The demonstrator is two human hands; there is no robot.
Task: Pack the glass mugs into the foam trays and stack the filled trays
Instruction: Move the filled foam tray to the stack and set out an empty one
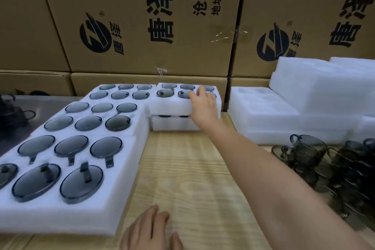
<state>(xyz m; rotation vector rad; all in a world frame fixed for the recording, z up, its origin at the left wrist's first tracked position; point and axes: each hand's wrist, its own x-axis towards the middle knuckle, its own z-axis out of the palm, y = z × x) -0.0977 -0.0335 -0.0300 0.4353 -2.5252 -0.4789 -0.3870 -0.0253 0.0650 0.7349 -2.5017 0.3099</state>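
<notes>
The top tray (170, 105) sits at the far middle of the table (192, 168), on a lower tray (172, 125). Dark mugs (165, 93) fill its round pockets, bases up. In the narrow gap between the two trays, dark mug edges show. Whether the top tray rests fully on the lower one cannot be told.

The right hand (203, 105) reaches far across the table and grips the top tray at its near right edge, with the fingers (199, 90) curled over the top face and the palm against the side wall. The left hand (150, 229) lies near the bottom edge on the wood, fingers relaxed and holding nothing.

To the left, three filled trays (67, 219) run in a row from near to far, touching one another, and the farthest is just beside the stack. On the right lies a heap of loose mugs (316, 160). Behind it, empty trays (263, 115) are piled. At the far left more mugs stand on a grey surface, blurred. Printed cartons (142, 26) form a wall behind everything.
</notes>
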